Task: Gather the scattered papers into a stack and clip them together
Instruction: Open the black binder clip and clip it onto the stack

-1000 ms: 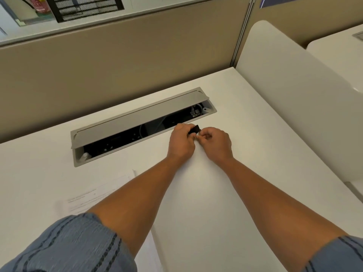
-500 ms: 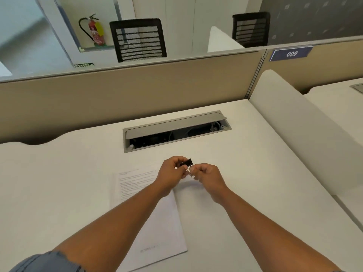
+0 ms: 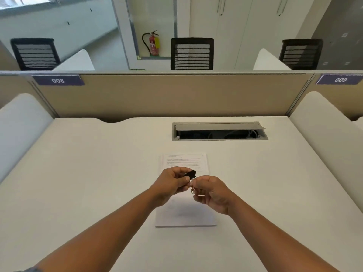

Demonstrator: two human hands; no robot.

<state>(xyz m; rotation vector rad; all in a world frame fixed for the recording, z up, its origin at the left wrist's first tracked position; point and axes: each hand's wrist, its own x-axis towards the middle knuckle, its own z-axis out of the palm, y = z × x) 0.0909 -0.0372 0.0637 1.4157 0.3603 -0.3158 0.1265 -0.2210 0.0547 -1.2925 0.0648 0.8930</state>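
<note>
A: Hands? Left hand (image 3: 170,182) pinches the black clip (image 3: 191,174), right hand (image 3: 213,192) grips its wire handles.

B: Papers?

A: Stack (image 3: 185,193) flat on the desk (image 3: 98,173), right under both hands.

This is an open-plan office. The white worktop (image 3: 98,173) sits in a numbered cubicle: a beige partition (image 3: 176,95) runs along its far edge, carrying purple labels reading 008 (image 3: 58,80) and 009 (image 3: 340,80), and white rounded dividers (image 3: 21,122) close off each side. A grey cable hatch (image 3: 219,131) with its flap raised is set into the surface. Beyond the partition stand black mesh-backed chairs (image 3: 192,54), tall white cabinets (image 3: 245,26) and a red fire extinguisher (image 3: 153,44) in a wall recess.
</note>
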